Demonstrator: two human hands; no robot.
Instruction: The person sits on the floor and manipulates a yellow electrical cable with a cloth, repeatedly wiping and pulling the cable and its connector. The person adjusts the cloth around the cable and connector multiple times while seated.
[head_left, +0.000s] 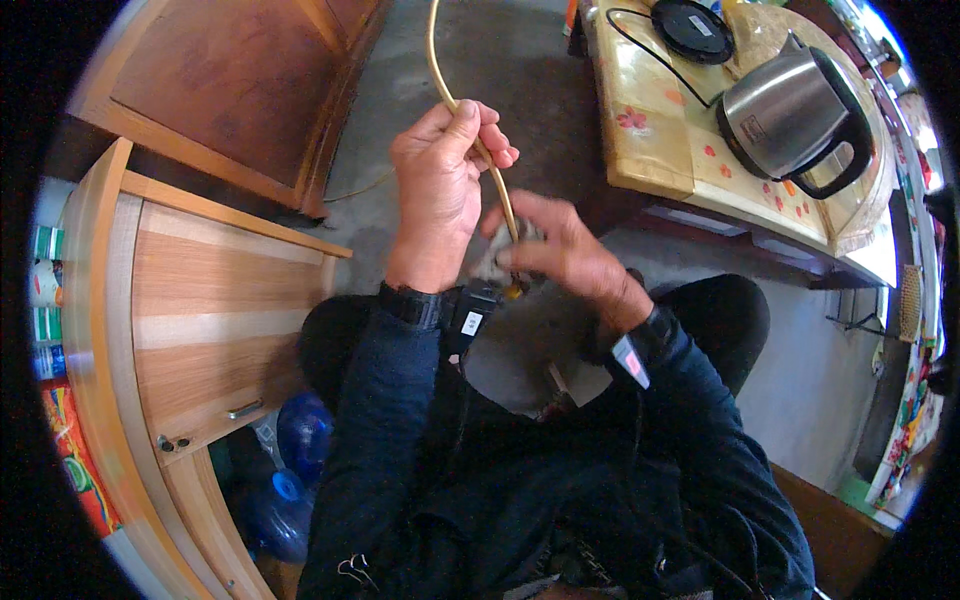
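Note:
A pale yellow cable comes down from the top edge through both hands. My left hand is closed around it, thumb on top, with the cable crossing the palm. Lower down, my right hand has its fingers bent round a greyish cloth against the cable, slightly smeared by motion. Just below the cloth shows a small yellowish end piece. Dark straps with small tagged boxes sit on both wrists. The part of the cable inside the cloth is hidden.
On the right, a table with a yellow floral cover holds a steel kettle and its round black base. A light wooden cabinet stands at left, near blue plastic bottles. A brown wooden cabinet is beyond.

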